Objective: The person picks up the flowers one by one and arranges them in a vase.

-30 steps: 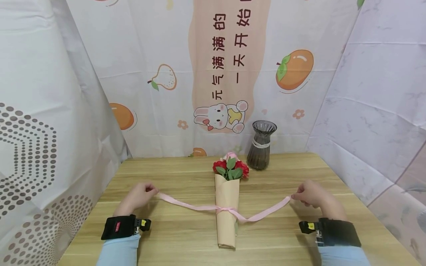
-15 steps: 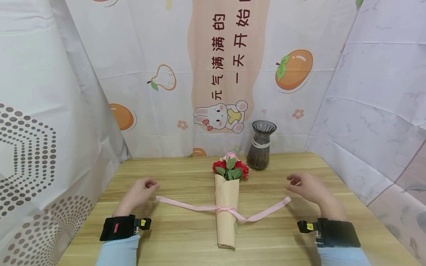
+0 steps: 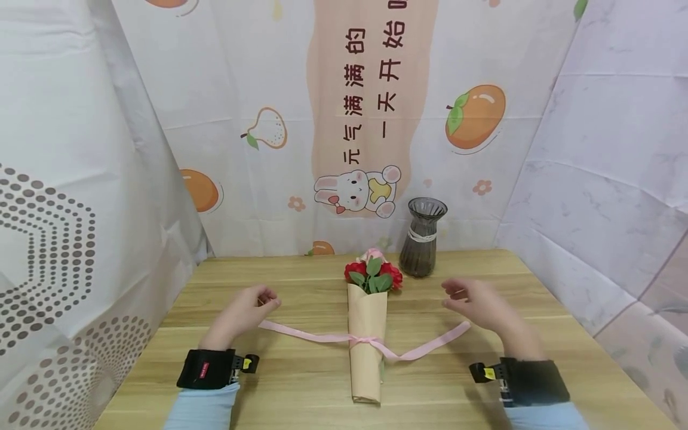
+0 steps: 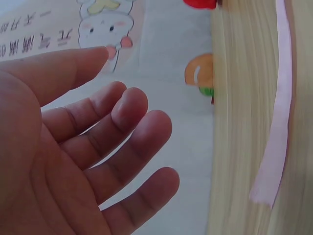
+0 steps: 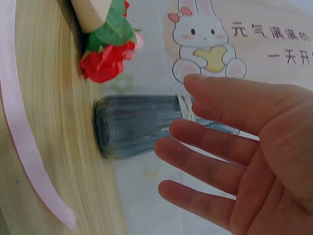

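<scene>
Left hand (image 3: pixel 244 312), right hand (image 3: pixel 480 303) moved inward, empty, fingers loosely apart; pink ribbon (image 3: pixel 322 338) round wrapped bouquet (image 3: pixel 367 313).

Wrapped bouquet (image 3: pixel 368 313), lying flat; pink ribbon (image 3: pixel 365 340) tied around

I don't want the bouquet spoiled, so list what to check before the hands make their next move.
1. Left hand free: ok, it holds nothing.
2. Right hand free: ok, fingers relaxed, nothing held.
3. Ribbon across the front of the wrapping paper: ok.
4. Ribbon snug all the way round: cannot tell, the back is hidden.
5. Ribbon ends gathered in: not ok, one stretches out to each side.
6. Vase standing upright: ok.
</scene>
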`<action>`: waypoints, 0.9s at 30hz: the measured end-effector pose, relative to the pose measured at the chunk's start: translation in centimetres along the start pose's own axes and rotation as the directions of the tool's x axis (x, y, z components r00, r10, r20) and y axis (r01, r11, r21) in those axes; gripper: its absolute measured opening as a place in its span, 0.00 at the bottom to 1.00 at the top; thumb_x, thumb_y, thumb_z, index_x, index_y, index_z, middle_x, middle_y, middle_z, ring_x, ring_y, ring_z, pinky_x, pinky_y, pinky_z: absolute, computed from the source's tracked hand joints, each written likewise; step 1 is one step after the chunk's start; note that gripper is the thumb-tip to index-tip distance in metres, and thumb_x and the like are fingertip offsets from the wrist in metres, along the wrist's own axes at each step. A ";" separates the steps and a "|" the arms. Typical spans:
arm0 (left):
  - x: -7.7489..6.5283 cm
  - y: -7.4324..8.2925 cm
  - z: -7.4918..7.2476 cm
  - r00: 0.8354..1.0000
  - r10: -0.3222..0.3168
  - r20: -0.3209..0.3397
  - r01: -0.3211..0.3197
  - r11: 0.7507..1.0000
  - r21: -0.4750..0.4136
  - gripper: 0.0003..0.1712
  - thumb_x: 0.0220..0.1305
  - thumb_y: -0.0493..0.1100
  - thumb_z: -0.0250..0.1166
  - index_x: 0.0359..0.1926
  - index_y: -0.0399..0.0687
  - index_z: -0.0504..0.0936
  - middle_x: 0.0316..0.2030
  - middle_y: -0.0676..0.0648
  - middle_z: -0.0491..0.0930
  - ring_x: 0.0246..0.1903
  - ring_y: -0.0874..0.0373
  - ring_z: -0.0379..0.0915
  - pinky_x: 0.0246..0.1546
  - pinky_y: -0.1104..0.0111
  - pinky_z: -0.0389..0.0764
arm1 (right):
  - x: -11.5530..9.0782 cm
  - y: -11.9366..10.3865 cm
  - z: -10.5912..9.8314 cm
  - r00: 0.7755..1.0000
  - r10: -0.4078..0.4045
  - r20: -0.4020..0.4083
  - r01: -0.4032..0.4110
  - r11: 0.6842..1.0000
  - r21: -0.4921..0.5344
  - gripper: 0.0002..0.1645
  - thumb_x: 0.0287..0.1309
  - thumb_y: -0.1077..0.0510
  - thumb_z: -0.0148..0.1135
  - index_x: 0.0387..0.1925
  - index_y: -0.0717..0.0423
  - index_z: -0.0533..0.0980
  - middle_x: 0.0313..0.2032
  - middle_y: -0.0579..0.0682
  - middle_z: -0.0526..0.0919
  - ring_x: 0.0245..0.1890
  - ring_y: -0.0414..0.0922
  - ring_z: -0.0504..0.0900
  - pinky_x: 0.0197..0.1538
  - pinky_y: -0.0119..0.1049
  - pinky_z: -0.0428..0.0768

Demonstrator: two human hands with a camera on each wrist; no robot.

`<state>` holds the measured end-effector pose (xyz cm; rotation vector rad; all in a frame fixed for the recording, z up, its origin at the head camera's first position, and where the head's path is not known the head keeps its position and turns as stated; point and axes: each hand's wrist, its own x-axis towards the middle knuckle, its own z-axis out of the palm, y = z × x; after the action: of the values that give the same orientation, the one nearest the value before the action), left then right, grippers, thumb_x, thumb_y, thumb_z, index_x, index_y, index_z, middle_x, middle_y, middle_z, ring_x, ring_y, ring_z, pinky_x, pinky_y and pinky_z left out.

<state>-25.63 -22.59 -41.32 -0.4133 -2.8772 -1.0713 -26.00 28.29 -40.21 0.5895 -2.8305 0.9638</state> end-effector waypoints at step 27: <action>0.4 6.3 6.6 0.942 0.250 0.226 -0.261 0.965 0.022 0.06 0.69 0.43 0.66 0.42 0.46 0.82 0.29 0.57 0.76 0.30 0.62 0.72 0.33 0.66 0.75 | 1.3 -5.1 5.3 0.959 -0.224 0.176 0.237 0.970 -0.059 0.16 0.60 0.60 0.72 0.49 0.59 0.82 0.41 0.48 0.86 0.40 0.46 0.85 0.45 0.48 0.83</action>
<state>-24.01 -13.70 -42.27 -0.9303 -2.9170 -0.9601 -25.08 20.94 -41.29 1.0090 -2.8401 0.7908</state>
